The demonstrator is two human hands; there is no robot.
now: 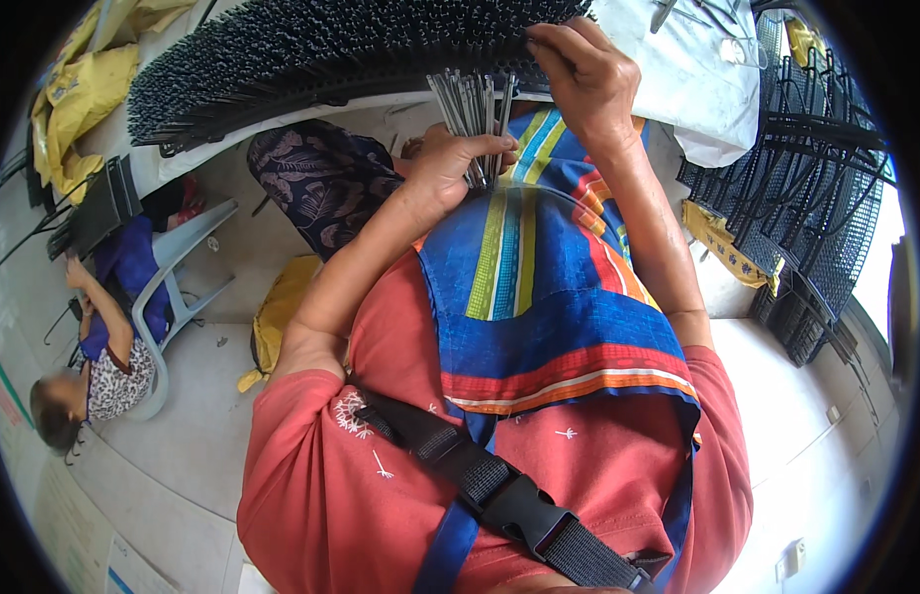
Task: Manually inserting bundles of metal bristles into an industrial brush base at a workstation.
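My left hand point(450, 163) grips a bundle of thin grey metal rods point(472, 104), held upright in front of my striped apron. Just above it, my right hand point(583, 74) rests with curled fingers on the near edge of a black rack point(321, 49) that bristles with several dark rods standing in rows. The fingertips of my right hand pinch at the rack's edge beside the top of the bundle; whether they hold a rod is hidden. The rack lies on a white table point(153, 158).
Stacked black wire grids point(816, 188) stand at the right. A white cloth bag point(697, 69) lies on the table by them. At the left another person point(103, 346) sits on a pale plastic chair point(178, 287). Yellow sacks point(79, 89) lie at the upper left.
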